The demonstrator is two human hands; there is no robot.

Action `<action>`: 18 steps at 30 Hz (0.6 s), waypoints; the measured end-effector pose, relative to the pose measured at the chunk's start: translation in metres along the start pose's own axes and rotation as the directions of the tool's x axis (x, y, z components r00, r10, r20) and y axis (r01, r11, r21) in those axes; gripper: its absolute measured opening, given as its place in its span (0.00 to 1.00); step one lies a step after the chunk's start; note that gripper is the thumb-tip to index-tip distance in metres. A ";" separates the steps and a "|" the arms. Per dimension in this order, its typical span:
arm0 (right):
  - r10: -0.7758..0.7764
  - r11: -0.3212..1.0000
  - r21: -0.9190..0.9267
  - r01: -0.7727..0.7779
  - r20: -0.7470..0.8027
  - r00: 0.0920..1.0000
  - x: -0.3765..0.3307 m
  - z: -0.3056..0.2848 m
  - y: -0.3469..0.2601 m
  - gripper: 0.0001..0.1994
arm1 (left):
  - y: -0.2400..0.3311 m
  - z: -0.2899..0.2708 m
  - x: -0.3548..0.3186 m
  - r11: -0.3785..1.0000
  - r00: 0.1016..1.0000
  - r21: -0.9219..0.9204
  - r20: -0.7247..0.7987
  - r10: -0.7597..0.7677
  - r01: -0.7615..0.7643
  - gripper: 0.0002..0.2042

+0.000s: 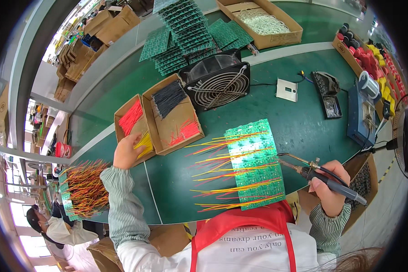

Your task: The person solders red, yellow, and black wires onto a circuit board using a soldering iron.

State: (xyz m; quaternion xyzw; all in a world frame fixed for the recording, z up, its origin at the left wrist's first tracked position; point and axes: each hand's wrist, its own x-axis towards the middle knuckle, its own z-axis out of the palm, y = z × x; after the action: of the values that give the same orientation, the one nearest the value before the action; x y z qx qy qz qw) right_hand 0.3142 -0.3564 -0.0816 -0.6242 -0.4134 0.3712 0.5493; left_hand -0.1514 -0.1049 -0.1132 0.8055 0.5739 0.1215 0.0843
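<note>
My right hand (332,189) is wrapped round a soldering iron (349,194), its tip at the right edge of a green circuit board panel (258,179). A thin metal feed tube with a black hose (299,159) runs along the iron. Rows of red and yellow wires (213,169) stick out leftward from the panel. At the small cardboard box on the left, the fingers of my left hand (126,152) are bent together on the yellow wires (145,144); how many they pinch is hidden. Red wires (131,117) lie farther back in that box.
Beside it, another cardboard box (150,119) holds black and red wires. A black fan (218,84) stands behind, near stacked green boards (186,31). Wired boards (87,188) are piled at left. A blue soldering station (361,119) with a solder spool (369,86) stands right.
</note>
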 end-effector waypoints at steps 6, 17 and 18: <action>0.054 0.995 0.091 -0.046 -0.094 0.994 0.008 0.024 -0.001 0.08 | -0.018 0.018 0.025 0.998 0.986 -0.038 0.161 -0.044 0.050 0.10; 0.063 0.996 0.072 -0.057 -0.091 0.994 0.023 0.045 -0.001 0.08 | -0.002 0.006 0.040 0.998 0.999 -0.068 0.039 0.013 -0.010 0.07; 0.061 0.995 0.088 -0.053 -0.099 0.993 0.024 0.046 -0.001 0.09 | 0.014 0.007 0.048 0.993 0.998 -0.108 0.008 0.057 -0.055 0.08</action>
State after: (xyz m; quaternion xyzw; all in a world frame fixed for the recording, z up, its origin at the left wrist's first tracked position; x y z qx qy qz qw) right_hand 0.2811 -0.3169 -0.0866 -0.6300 -0.3507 0.3716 0.5849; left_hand -0.1215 -0.0638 -0.1114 0.8162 0.5432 0.1503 0.1274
